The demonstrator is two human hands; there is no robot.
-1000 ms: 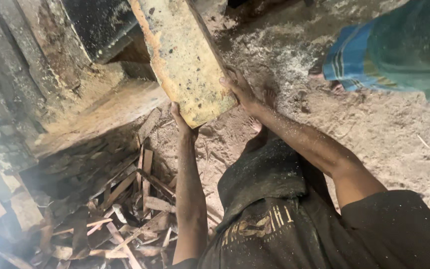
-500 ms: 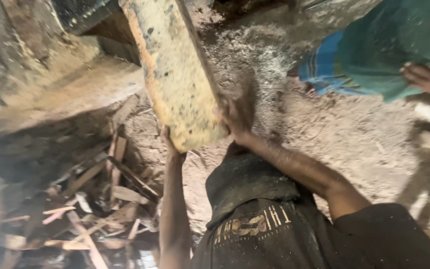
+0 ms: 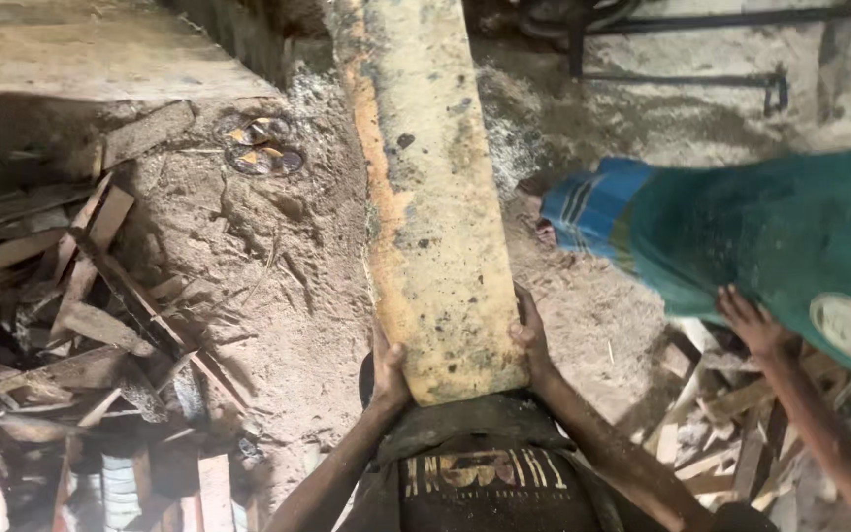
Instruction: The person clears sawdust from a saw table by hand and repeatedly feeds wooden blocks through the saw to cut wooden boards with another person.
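A long, thick wooden plank [image 3: 432, 187], yellowish and stained, runs away from me up the middle of the head view. My left hand [image 3: 387, 369] grips its near left edge and my right hand [image 3: 531, 335] grips its near right edge. The plank's near end sits just above my dark shirt. Its far end goes out of the top of the frame.
Sawdust covers the ground. Several wood offcuts [image 3: 81, 325] lie piled at the left. A wooden block [image 3: 91, 49] sits at the upper left. Another person in a teal and blue garment [image 3: 741, 246] bends at the right, their hand [image 3: 755, 325] near more scraps [image 3: 711, 424]. A metal frame [image 3: 682, 49] stands behind.
The plank has swung from a slant to lie nearly straight ahead, lower and closer to my chest. My hands now sit on both sides of its end. The other person has come closer.
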